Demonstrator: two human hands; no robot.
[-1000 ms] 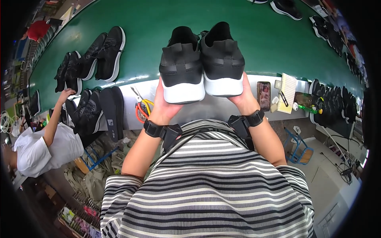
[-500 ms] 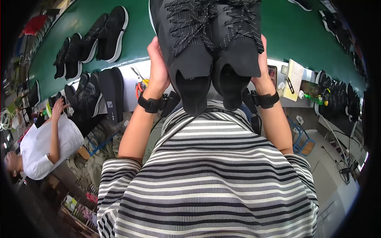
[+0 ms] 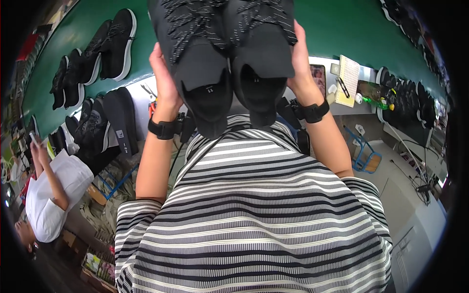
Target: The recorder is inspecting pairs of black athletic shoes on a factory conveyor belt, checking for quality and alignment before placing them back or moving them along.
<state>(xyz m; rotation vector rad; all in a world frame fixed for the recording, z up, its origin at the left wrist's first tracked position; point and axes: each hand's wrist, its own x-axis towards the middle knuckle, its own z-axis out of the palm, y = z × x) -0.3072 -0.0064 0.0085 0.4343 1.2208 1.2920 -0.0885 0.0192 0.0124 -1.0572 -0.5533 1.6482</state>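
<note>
Left shoe (image 3: 202,63) and right shoe (image 3: 264,49) have been tipped since a second ago: white heels were then presented, whereas openings and tongues are now turned toward the wearer. Against half a second ago, the pair is shifted leftward in view, partly, it is judged, through a change of viewpoint. For the work in hand, the inner heels are thereby better exposed and the outsoles withdrawn from sight.

Well to the left of the fingers, a pale item is held by a co-worker (image 3: 63,190); it is too blurred to be identified. Just beside the left fingers, a red-handled hand tool (image 3: 148,91) is partly covered. By the left hand (image 3: 167,88), the left shoe is grasped along its outer side; one digit is seen, the others are hidden. Both shoes are held raised between the two sets of fingers, side by side, toes cut off by the upper edge. Pale marks inside are too small to be read. By the right hand (image 3: 303,71), the right shoe is likewise grasped, most fingers concealed. Just right of these fingers, a phone (image 3: 319,77) is partly obscured.
</note>
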